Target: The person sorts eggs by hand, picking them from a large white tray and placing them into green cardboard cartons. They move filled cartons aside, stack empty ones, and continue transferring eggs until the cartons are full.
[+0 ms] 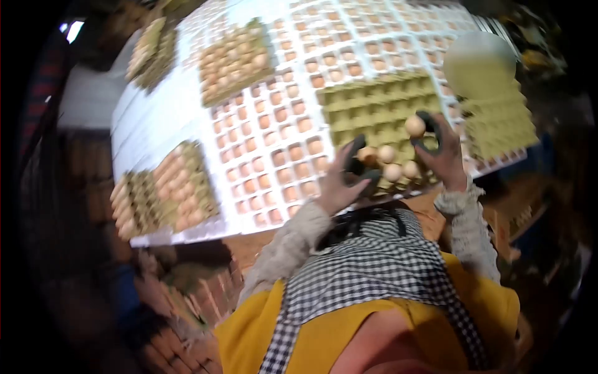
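Dark coverings wrap the fingers of both my hands. My right hand [443,146] grips a pale brown egg [415,126] between thumb and fingers, raised above a yellow-green egg tray [380,100]. At the tray's near left side, my left hand [346,177] curls its thumb and fingers around a darker brown egg [368,155], partly in shade. Between the hands, several eggs, among them a light egg [392,172], rest at the near edge of the tray. The tray's far cups hold no eggs.
A large white gridded sheet [274,177] full of eggs covers the table. Egg-filled cardboard trays stand at the back [233,59] and front left [184,184]. Stacked yellow-green trays [498,121] are at the right, with a blurred round patch above them.
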{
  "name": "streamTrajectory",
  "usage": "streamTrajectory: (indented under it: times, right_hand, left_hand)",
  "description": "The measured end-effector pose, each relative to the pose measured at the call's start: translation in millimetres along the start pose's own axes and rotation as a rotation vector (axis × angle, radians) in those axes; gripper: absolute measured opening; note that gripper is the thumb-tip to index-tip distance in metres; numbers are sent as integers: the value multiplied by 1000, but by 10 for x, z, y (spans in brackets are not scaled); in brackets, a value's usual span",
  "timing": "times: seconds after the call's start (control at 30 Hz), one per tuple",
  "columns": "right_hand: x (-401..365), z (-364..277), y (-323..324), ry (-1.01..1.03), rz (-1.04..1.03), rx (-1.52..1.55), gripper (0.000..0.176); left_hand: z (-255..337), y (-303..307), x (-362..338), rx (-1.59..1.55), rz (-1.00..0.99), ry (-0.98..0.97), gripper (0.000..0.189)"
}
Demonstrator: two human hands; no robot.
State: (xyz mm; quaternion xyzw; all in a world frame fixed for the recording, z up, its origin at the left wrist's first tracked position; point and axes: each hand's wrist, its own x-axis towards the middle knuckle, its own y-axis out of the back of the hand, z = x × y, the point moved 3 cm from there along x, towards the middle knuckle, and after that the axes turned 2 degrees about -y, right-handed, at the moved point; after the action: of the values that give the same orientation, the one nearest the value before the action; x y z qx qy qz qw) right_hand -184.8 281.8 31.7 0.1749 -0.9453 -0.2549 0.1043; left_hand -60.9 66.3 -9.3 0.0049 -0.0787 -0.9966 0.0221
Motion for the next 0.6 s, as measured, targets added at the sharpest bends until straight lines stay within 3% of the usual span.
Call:
streamTrajectory:
  times: [0.03, 0.07, 0.13, 0.17, 0.2, 0.23, 0.27, 0.3, 0.37, 0.43, 0.47, 0.5, 0.53, 0.6]
  right_hand:
    - [-58, -137, -238, 162, -9, -99, 59]
    - [-106, -229, -465, 321, -4, -206, 60]
    - [-204, -359, -904, 337, -111, -232, 64]
    - [-199, -453, -993, 320, -134, -157, 66]
    - [-187, -550, -1050, 299, -156, -85, 68]
    - [-227, -564, -1051, 274, -168, -63, 70]
    - [-280, -634, -1031, 184, -145, -11, 67]
    - [-306, -651, -1012, 120, -128, 3, 66]
    - [-424, -546, -1007, 9, -93, -73, 63]
    - [-564, -530, -1025, -18, -72, -247, 62]
    - [-695, -453, -1065, -63, -36, -231, 61]
    - [-800, -519, -1100, -119, -29, -260, 61]
    - [-879, -578, -1127, -177, -19, -290, 60]
    - [-985, -676, -1171, -179, -16, -274, 56]
  left_hand:
    - [-69, 17, 46, 105, 32, -49, 81]
    - [140, 37, 121, -167, 45, -69, 72]
    - [-180, 163, 175, -370, 88, 109, 64]
    - [-163, 309, 199, -390, 142, 78, 57]
    - [-324, 543, 194, -157, 260, 145, 51]
    - [-620, 812, 220, -289, 361, 166, 45]
    - [-588, 1161, 267, -252, 458, 169, 42]
    - [-744, 1553, 384, -152, 493, 38, 41]
    - [-795, 2205, 618, -108, 631, 82, 38]
    - [-832, 2696, 1034, 43, 626, -28, 35]
    - [-771, 2863, 1265, 267, 646, -80, 37]
    - [-766, 2970, 1480, 157, 614, 6, 39]
    - [-1004, 3181, 1812, 393, 651, -207, 42]
    - [-1096, 3341, 2384, 364, 592, -275, 45]
